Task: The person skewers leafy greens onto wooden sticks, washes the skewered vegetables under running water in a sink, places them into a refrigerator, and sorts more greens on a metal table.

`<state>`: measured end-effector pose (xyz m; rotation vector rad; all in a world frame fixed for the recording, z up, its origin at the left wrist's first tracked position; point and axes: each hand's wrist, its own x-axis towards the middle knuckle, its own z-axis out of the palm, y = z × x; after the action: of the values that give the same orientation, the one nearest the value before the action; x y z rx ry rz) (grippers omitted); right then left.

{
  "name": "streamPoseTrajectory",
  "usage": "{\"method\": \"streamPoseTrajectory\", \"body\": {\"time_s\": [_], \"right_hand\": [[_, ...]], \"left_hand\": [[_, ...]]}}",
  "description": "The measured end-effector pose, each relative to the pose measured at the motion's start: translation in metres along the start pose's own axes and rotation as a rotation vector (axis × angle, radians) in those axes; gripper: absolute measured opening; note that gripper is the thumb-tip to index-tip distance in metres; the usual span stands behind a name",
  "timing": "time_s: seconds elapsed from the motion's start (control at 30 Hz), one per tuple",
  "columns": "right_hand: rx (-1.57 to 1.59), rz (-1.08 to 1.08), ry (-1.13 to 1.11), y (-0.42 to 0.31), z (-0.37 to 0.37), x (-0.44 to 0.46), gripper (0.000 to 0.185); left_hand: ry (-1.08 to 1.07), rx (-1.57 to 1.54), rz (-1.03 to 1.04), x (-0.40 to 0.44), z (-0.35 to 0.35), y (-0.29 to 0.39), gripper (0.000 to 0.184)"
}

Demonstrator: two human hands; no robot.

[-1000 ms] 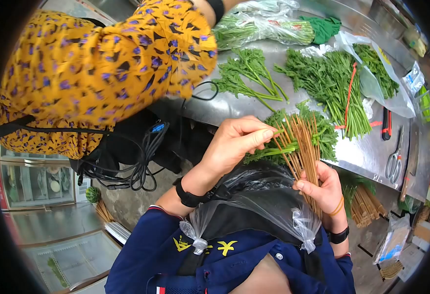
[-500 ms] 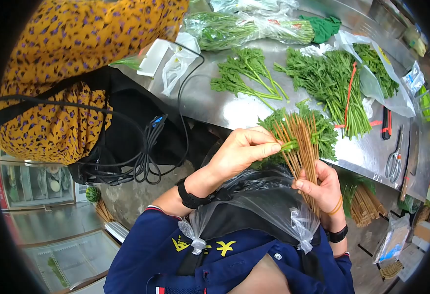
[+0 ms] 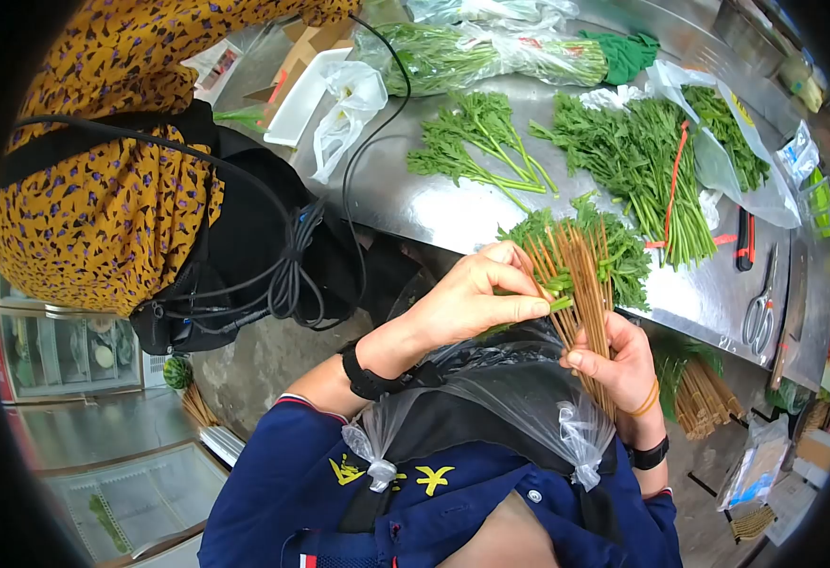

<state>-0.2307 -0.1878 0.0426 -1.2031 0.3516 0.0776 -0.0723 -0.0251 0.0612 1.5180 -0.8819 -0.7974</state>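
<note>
My right hand [image 3: 616, 362] is closed around a bundle of thin bamboo skewers [image 3: 587, 284], their pointed ends up. My left hand [image 3: 491, 292] pinches a short green stem [image 3: 559, 304] between thumb and finger against the left side of the bundle. More cut green stem pieces sit among the skewers just above that pinch. Feathery leafy greens [image 3: 629, 270] show behind the skewers at the table's near edge. Clear plastic [image 3: 500, 388] tied in knots covers my front below the hands.
On the metal table [image 3: 415, 204] lie loose leafy greens [image 3: 476, 142], a bunch tied with red tape [image 3: 656, 166], a bagged bunch [image 3: 481, 57], a red-black box cutter [image 3: 745, 237] and scissors [image 3: 761, 308]. A person in a yellow patterned top [image 3: 103, 218] stands left, near a dangling black cable [image 3: 292, 256].
The person on the left has shifted, uncovering a white tray and cardboard box, and the cable has swung. My left fingers have moved slightly downward along the stems; my right hand keeps its hold.
</note>
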Motion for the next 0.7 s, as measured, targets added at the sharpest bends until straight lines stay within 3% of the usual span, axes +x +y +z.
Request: {"method": "streamPoseTrajectory", "body": {"time_s": [0.17, 0.37, 0.47, 0.53, 0.7], "right_hand": [[-0.019, 0.032, 0.012, -0.004, -0.001, -0.001, 0.019], [0.141, -0.146, -0.093, -0.001, -0.013, -0.003, 0.026], [0.179, -0.118, -0.106, 0.004, -0.023, -0.005, 0.028], [0.199, -0.083, -0.059, 0.003, -0.024, -0.008, 0.025], [0.261, -0.109, -0.033, 0.007, -0.040, -0.022, 0.023]], "left_hand": [[-0.017, -0.004, -0.053, 0.001, 0.002, 0.009, 0.012], [0.028, -0.008, 0.086, 0.002, 0.005, 0.002, 0.013], [0.006, -0.013, 0.097, 0.006, 0.006, 0.002, 0.011], [0.157, -0.201, -0.068, 0.009, 0.007, 0.006, 0.011], [0.424, 0.564, 0.123, 0.051, -0.034, -0.064, 0.013]]}}
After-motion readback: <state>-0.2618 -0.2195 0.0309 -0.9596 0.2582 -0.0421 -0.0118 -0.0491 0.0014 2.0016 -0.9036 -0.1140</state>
